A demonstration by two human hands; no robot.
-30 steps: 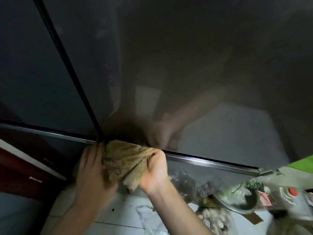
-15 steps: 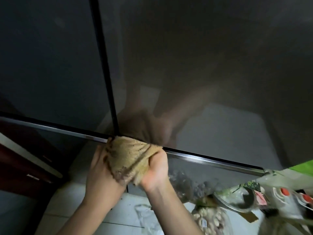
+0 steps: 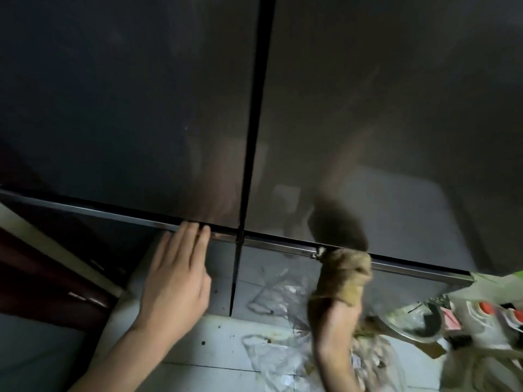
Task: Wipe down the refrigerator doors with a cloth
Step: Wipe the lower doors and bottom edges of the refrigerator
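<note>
one cloth (image 3: 343, 274) at right door's (image 3: 396, 108) lower edge

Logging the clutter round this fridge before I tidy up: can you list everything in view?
dark glossy refrigerator doors: four panels, near-black, filling the upper frame
silver metal trim strip: one, under the upper doors
tan crumpled cloth: one, against the trim, right of the centre gap
clear plastic bags: several, on the floor
white tiled floor: one, bottom
dark red-brown cabinet: one, left
silver metal bowl: one, lower right, blurred
red round caps: two, right edge
left hand: straight fingers touching the left door's trim
right hand: grips the cloth
</note>
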